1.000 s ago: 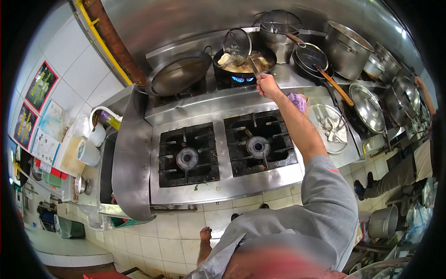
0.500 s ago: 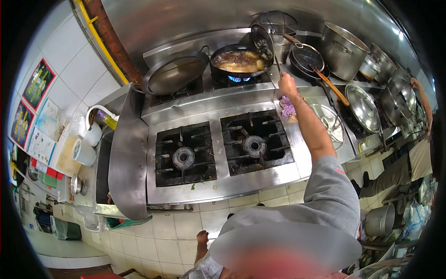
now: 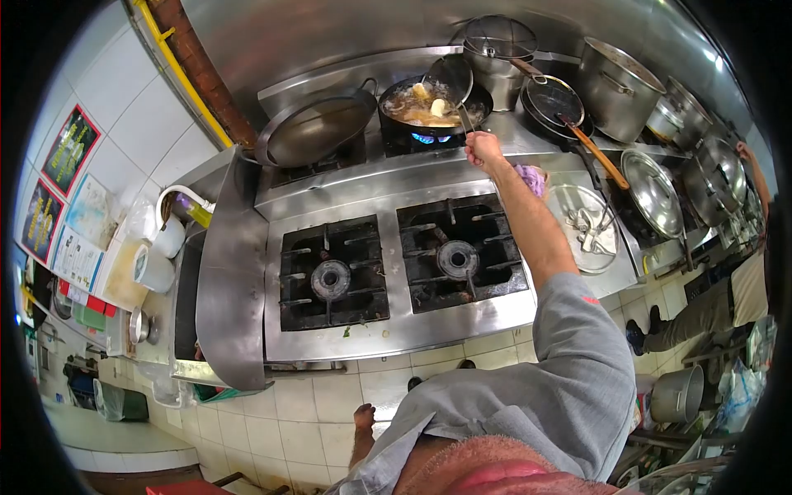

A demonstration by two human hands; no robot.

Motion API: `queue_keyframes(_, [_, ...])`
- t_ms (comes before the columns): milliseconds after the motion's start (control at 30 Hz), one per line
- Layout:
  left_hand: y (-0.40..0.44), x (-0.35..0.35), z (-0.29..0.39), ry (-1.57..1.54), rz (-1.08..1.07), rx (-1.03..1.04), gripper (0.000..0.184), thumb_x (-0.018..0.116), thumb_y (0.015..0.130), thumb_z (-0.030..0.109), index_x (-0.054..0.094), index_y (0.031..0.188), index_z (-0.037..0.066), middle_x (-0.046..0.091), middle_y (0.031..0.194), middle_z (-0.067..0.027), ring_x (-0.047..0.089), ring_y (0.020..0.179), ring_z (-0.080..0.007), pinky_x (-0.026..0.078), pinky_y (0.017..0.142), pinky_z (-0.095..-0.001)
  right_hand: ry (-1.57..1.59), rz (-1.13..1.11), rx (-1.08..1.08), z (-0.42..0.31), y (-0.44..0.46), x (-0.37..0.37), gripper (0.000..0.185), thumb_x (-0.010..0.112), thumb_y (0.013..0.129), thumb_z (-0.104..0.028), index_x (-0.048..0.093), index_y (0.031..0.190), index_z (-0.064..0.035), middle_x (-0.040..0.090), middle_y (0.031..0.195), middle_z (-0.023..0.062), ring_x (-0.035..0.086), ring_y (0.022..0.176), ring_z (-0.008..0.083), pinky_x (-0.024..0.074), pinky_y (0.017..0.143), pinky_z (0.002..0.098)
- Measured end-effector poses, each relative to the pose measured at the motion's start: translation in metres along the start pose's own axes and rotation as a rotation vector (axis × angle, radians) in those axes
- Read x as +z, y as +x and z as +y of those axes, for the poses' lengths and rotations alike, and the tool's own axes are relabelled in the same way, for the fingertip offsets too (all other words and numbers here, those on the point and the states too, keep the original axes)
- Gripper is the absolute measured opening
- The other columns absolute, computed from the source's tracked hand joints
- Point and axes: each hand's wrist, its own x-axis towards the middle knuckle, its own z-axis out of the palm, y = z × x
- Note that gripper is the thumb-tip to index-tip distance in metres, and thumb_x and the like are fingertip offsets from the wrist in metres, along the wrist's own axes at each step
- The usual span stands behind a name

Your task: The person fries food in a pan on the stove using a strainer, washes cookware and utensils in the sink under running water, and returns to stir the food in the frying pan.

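Over the wok [image 3: 392,115] on the back burner, my right hand [image 3: 483,150] grips the handle of a round strainer [image 3: 450,80]. The strainer is tilted at the wok's right side. Pale pieces of food [image 3: 437,107] show in the bubbling oil beside it. Blue flame burns under the wok. My left hand [image 3: 364,415] hangs low over the tiled floor, fingers curled, with nothing visible in it. A purple cloth [image 3: 531,179] lies just below my right wrist.
A large empty wok [image 3: 318,132] rests at the back left. Two unlit burners [image 3: 331,280] are in front. Pans [image 3: 551,103], a tall pot [image 3: 617,87], a lid [image 3: 652,191] and a plate with tongs [image 3: 584,227] stand on the right. Another person's legs [image 3: 701,313] show at far right.
The strainer has swung from over the wok to its right edge, then back left over the oil. Food pieces lifted earlier now show in the oil. My left hand stays low.
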Motion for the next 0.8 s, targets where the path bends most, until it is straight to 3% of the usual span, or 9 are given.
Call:
queue_keyframes(300, [0.000,-0.001,0.003,0.039,-0.024,0.019,0.030,0.061,0.069,0.007,0.058,0.098,0.002,0.059,0.075,-0.0065,0.051,0.053,-0.0139,0.041,0.041,-0.0261,-0.365,0.057,-0.178,-0.006,-0.019,0.015,0.019,0.044,0.078,-0.004,0.051,0.095,-0.0031,0.046,0.053,0.0027,0.040,0.031,0.0107,0.0246,0.024,0.0240])
queue_keyframes(467, [0.002,0.000,0.007,0.044,-0.058,0.070,0.028,0.061,0.069,0.006,0.059,0.096,0.003,0.056,0.066,-0.0038,0.048,0.048,-0.0116,0.038,0.038,-0.0249,-0.282,0.010,-0.175,-0.017,-0.032,0.008,0.024,0.045,0.077,-0.004,0.051,0.101,-0.0022,0.047,0.053,0.0022,0.040,0.032,0.0105,0.0256,0.025,0.0243])
queue_keyframes(533, [0.002,0.002,0.009,0.055,-0.051,0.050,0.017,0.057,0.072,0.011,0.059,0.088,0.005,0.052,0.063,-0.0014,0.048,0.053,-0.0111,0.041,0.042,-0.0264,-0.225,-0.029,-0.138,-0.018,-0.034,0.001,0.025,0.045,0.077,-0.004,0.052,0.101,-0.0021,0.047,0.053,0.0021,0.040,0.032,0.0106,0.0264,0.026,0.0244])
queue_keyframes(600, [0.002,0.001,0.014,0.020,-0.055,0.036,0.017,0.057,0.073,0.010,0.059,0.089,0.006,0.051,0.062,-0.0010,0.048,0.053,-0.0107,0.040,0.042,-0.0261,-0.346,0.040,-0.257,-0.017,-0.035,-0.010,0.021,0.047,0.077,-0.005,0.054,0.097,-0.0016,0.048,0.054,0.0014,0.040,0.033,0.0081,0.0262,0.026,0.0232])
queue_keyframes(633, [0.003,0.001,0.014,-0.012,-0.059,0.023,0.017,0.056,0.073,0.010,0.059,0.090,0.006,0.051,0.061,-0.0007,0.047,0.052,-0.0102,0.040,0.042,-0.0257,-0.486,0.106,-0.297,-0.016,-0.031,-0.019,0.021,0.047,0.078,-0.007,0.055,0.096,-0.0013,0.055,0.059,0.0103,0.053,0.043,0.0206,0.0393,0.036,0.0326])
queue_keyframes(667, [0.003,0.001,0.012,-0.015,-0.060,0.022,0.017,0.056,0.073,0.010,0.059,0.090,0.006,0.051,0.061,-0.0007,0.047,0.052,-0.0102,0.040,0.042,-0.0257,-0.488,0.104,-0.297,-0.014,-0.029,-0.030,0.021,0.047,0.078,-0.007,0.055,0.096,-0.0013,0.055,0.059,0.0103,0.053,0.043,0.0206,0.0393,0.036,0.0326])
queue_keyframes(733, [0.002,0.001,0.010,0.025,-0.004,0.038,0.011,0.056,0.069,0.009,0.059,0.080,0.007,0.053,0.063,-0.0024,0.050,0.053,-0.0155,0.043,0.044,-0.0297,-1.032,0.374,-0.739,-0.016,-0.034,-0.038,0.027,0.046,0.074,-0.006,0.054,0.100,-0.0037,0.060,0.078,0.0207,0.060,0.072,0.0358,0.0473,0.062,0.0429])
queue_keyframes(767, [0.002,-0.001,0.005,0.024,-0.004,0.037,0.011,0.056,0.069,0.009,0.059,0.080,0.007,0.053,0.063,-0.0024,0.050,0.053,-0.0155,0.043,0.044,-0.0297,-1.026,0.354,-0.444,-0.026,-0.046,-0.039,0.028,0.046,0.072,-0.005,0.054,0.099,-0.0034,0.056,0.092,0.0247,0.050,0.096,0.0417,0.0391,0.083,0.0454])
queue_keyframes(800, [0.011,-0.007,-0.012,0.173,-0.035,0.311,0.008,0.056,0.066,0.011,0.057,0.073,0.008,0.054,0.064,-0.0043,0.052,0.056,-0.0192,0.044,0.046,-0.0328,-1.027,0.354,-0.445,-0.024,-0.043,-0.041,0.028,0.046,0.072,-0.005,0.054,0.099,-0.0034,0.056,0.092,0.0247,0.050,0.096,0.0417,0.0391,0.083,0.0454])
